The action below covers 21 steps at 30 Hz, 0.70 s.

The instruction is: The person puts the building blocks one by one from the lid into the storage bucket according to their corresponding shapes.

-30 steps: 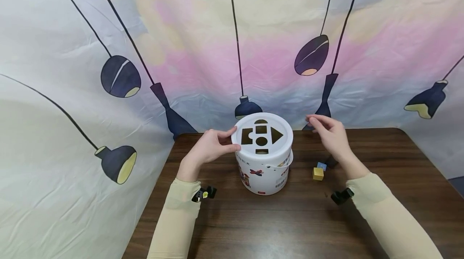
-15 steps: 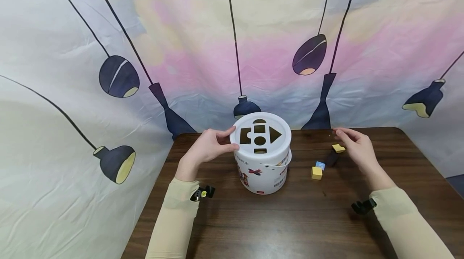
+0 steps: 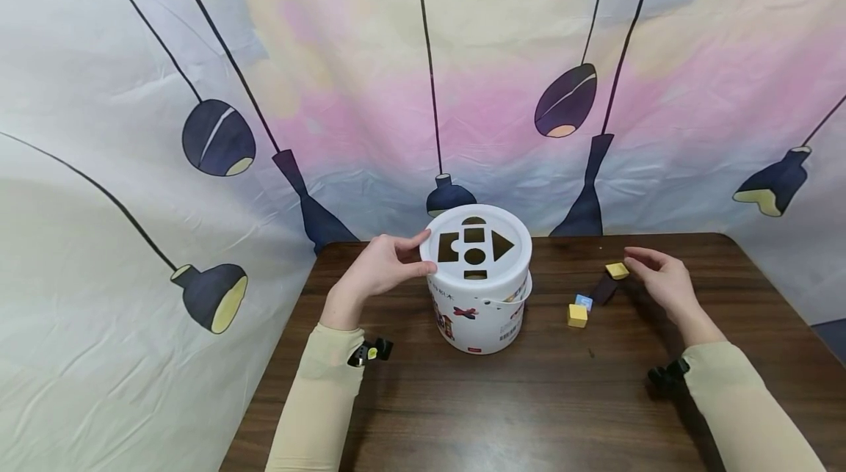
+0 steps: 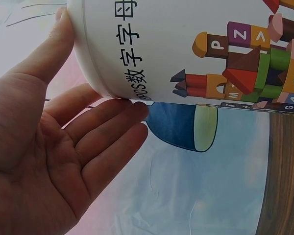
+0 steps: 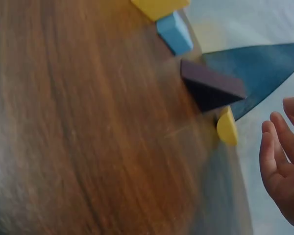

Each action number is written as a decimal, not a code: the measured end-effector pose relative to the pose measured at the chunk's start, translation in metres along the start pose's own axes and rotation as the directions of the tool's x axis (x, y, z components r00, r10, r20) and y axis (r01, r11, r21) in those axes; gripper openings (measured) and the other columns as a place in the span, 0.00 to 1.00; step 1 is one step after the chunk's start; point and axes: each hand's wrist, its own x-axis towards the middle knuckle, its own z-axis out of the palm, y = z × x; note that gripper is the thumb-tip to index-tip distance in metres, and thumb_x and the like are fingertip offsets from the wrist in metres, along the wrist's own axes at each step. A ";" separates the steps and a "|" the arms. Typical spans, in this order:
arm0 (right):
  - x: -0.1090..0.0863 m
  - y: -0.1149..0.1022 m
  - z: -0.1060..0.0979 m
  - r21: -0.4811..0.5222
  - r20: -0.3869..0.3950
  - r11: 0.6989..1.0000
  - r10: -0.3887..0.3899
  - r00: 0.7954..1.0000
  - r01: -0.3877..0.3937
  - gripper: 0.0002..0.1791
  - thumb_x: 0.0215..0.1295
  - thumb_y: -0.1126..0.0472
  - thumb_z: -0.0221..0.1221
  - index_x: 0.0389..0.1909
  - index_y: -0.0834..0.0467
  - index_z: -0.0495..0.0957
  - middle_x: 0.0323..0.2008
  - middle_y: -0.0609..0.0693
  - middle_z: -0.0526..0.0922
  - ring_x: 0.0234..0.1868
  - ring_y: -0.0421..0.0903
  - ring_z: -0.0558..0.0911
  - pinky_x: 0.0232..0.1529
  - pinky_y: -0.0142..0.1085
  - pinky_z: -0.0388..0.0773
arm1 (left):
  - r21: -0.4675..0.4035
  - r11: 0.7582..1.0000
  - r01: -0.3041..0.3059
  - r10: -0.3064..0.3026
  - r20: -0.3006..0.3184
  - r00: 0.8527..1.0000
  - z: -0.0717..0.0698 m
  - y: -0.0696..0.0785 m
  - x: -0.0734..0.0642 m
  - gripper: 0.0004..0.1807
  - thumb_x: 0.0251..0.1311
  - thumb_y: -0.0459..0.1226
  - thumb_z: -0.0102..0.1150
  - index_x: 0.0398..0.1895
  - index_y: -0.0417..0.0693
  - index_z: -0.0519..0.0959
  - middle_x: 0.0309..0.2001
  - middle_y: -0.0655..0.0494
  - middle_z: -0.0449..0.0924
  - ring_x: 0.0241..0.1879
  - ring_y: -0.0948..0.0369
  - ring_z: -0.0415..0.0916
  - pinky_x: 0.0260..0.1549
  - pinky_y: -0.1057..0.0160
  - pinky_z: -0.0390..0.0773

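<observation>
Head view: the bucket point(image 3: 485, 321) on the table point(image 3: 502, 417) is merely touched by the left hand point(image 3: 378, 271), digits spread, so could be shifted if bumped; farther off, the yellow half-round block point(image 3: 617, 271) could be knocked away by the right hand point(image 3: 666, 285), loosely parted, seemingly empty.

The bucket point(image 3: 477, 325) stands on the worktop point(image 3: 502, 406), toward its back edge, with the lid point(image 3: 507, 266) on top and the handle point(image 3: 529, 288) at its front right side. At the lid's left edge is the left hand point(image 3: 380, 266), touching it. Right of the bucket, four blocks run diagonally from front to back: the cube block point(image 3: 577, 316) foremost, the small block point(image 3: 584, 302) just behind, then the triangular block point(image 3: 604, 288), and the half-round block point(image 3: 617, 271) farthest. The right hand point(image 3: 666, 285) lies just right of that last one. Behind everything hangs the backdrop point(image 3: 357, 53).
</observation>
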 end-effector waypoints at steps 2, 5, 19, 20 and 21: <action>0.003 0.004 -0.001 -0.028 0.018 1.000 0.008 1.000 -0.007 0.34 0.83 0.44 0.55 0.76 0.65 0.72 0.67 0.64 0.78 0.47 0.32 0.79 0.40 0.25 0.79 | -0.002 1.000 0.002 -0.002 0.002 1.000 0.000 0.000 0.000 0.41 0.62 0.54 0.78 0.77 0.62 0.73 0.69 0.51 0.80 0.66 0.59 0.77 0.59 0.53 0.80; 0.007 0.010 -0.002 -0.073 0.061 0.997 0.006 0.998 -0.002 0.34 0.85 0.45 0.54 0.77 0.66 0.70 0.70 0.71 0.73 0.55 0.50 0.82 0.42 0.29 0.80 | 0.004 1.000 -0.004 0.004 -0.001 1.000 0.000 -0.001 0.000 0.40 0.62 0.54 0.78 0.77 0.62 0.73 0.69 0.50 0.79 0.65 0.59 0.77 0.58 0.53 0.80; 0.030 0.017 0.001 -0.209 0.264 0.978 0.050 0.963 0.006 0.34 0.84 0.54 0.57 0.78 0.72 0.63 0.75 0.81 0.57 0.73 0.82 0.57 0.67 0.75 0.60 | 0.023 1.000 -0.008 0.008 -0.013 1.000 0.001 0.000 -0.001 0.40 0.63 0.54 0.78 0.77 0.62 0.74 0.66 0.46 0.82 0.40 0.56 0.75 0.45 0.55 0.75; 0.030 0.018 0.001 -0.215 0.271 0.977 0.056 0.961 0.004 0.34 0.84 0.54 0.57 0.78 0.72 0.63 0.75 0.81 0.58 0.73 0.81 0.58 0.68 0.74 0.60 | 0.022 1.000 -0.008 0.008 -0.014 1.000 0.001 0.000 -0.001 0.40 0.63 0.53 0.78 0.77 0.62 0.74 0.66 0.46 0.82 0.39 0.55 0.74 0.44 0.55 0.75; 0.031 0.018 0.001 -0.221 0.276 0.975 0.063 0.959 -0.001 0.35 0.84 0.54 0.57 0.78 0.72 0.63 0.75 0.81 0.58 0.73 0.81 0.59 0.68 0.74 0.61 | 0.021 1.000 -0.009 0.009 -0.014 1.000 0.001 0.000 -0.001 0.40 0.63 0.53 0.78 0.77 0.62 0.74 0.67 0.46 0.82 0.42 0.56 0.75 0.45 0.55 0.75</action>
